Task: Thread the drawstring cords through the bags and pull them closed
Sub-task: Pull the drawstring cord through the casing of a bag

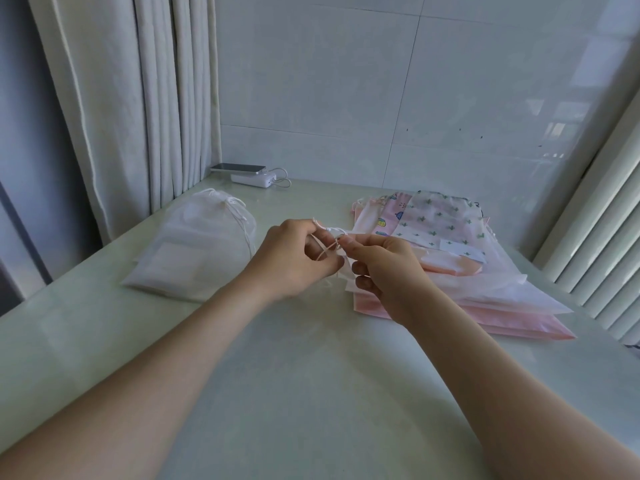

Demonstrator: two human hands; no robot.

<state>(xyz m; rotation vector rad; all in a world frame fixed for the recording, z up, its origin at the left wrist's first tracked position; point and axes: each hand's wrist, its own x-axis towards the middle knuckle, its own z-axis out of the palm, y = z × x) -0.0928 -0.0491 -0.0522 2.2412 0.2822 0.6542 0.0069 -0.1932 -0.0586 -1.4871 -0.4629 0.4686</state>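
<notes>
Pinching thin white drawstring cord [327, 249]: left hand [294, 261] and right hand [388, 271], fingertips clamped together on it, at crumpled mouth of translucent white plastic bag [349, 271], over left edge of flat pink bag stack [502, 317]; cinched frosted white bags [194, 251] well left of stack

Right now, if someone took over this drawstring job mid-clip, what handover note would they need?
Left hand: fingers curled round the white cord.
Right hand: holds the bag, pinching at its mouth.
Done: white pile at the left of the table, cords in and mouths gathered.
Left: finish this bag and pull it closed, then probably the pink stack on the right. I cannot tell which of those already have cords.
</notes>
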